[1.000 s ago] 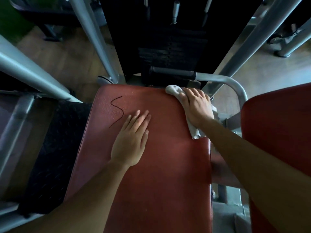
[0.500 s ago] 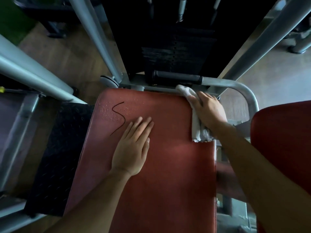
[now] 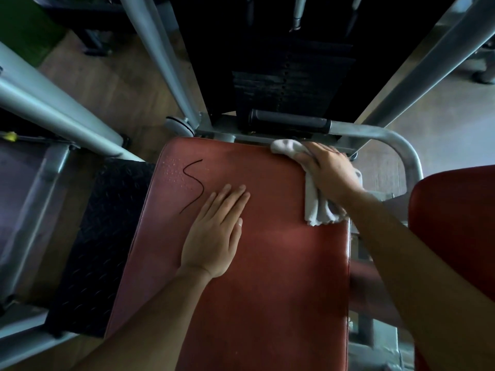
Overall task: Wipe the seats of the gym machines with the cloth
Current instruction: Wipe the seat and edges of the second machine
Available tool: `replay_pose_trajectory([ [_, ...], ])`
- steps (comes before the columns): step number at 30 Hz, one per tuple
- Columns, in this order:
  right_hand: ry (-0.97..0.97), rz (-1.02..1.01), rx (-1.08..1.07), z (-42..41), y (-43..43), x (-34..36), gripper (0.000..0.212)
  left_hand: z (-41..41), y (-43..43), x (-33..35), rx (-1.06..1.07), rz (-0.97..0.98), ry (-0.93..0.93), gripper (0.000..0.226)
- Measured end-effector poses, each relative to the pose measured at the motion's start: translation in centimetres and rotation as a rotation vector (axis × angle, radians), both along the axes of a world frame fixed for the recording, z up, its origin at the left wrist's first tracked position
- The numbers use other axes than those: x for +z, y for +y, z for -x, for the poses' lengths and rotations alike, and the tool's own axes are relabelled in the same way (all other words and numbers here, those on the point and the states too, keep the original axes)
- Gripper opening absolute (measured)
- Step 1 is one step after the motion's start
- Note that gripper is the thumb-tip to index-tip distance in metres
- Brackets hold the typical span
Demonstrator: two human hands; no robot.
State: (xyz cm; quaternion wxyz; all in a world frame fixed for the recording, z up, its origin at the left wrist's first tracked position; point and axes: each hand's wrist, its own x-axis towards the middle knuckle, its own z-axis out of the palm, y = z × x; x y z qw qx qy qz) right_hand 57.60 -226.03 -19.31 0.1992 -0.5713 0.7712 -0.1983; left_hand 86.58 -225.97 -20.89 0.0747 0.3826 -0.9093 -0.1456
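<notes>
A red padded seat (image 3: 267, 263) of a gym machine fills the middle of the view. My left hand (image 3: 214, 231) lies flat on it with straight fingers, a little left of centre. At the seat's far right corner my right hand (image 3: 330, 170) presses a white cloth (image 3: 314, 207) onto the pad; part of the cloth sticks out ahead of the fingers and part hangs behind the palm. A black wavy mark (image 3: 194, 183) and small droplets (image 3: 174, 170) sit on the seat's far left part, just beyond my left fingertips.
A grey metal handle with a black grip (image 3: 289, 121) runs along the seat's far edge and bends down at the right. Grey frame tubes (image 3: 53, 108) rise left and right, the black weight stack (image 3: 289, 84) stands ahead. A second red pad (image 3: 455, 223) is at the right, a black tread plate (image 3: 101, 236) at the left.
My right hand with the cloth has stayed at the seat's far right corner, shifting slightly along the far edge. My left hand has kept its place flat on the seat.
</notes>
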Motion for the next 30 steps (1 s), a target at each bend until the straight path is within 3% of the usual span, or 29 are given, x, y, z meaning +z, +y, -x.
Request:
replay_pose_trajectory([
  [5,0.072,-0.032,-0.067,-0.5,0.2,-0.2,0.037,0.0,-0.1,0.0,0.000,0.001,-0.005,0.050],
  [13,0.048,-0.045,0.156,-2.9,-2.7,0.3,0.044,-0.1,-0.1,0.0,0.006,-0.004,0.025,0.050],
  [21,0.075,-0.022,-0.102,-1.0,0.7,-0.1,0.039,-0.1,-0.1,-0.1,0.007,-0.015,0.005,0.049],
  [26,0.141,-0.051,0.039,-4.8,-3.5,-0.4,0.042,-0.2,-0.2,-0.1,0.004,-0.016,0.046,0.049],
  [30,0.133,-0.007,0.023,-5.5,-3.8,-0.3,0.040,-0.2,-0.2,-0.2,-0.004,-0.010,0.055,0.049],
])
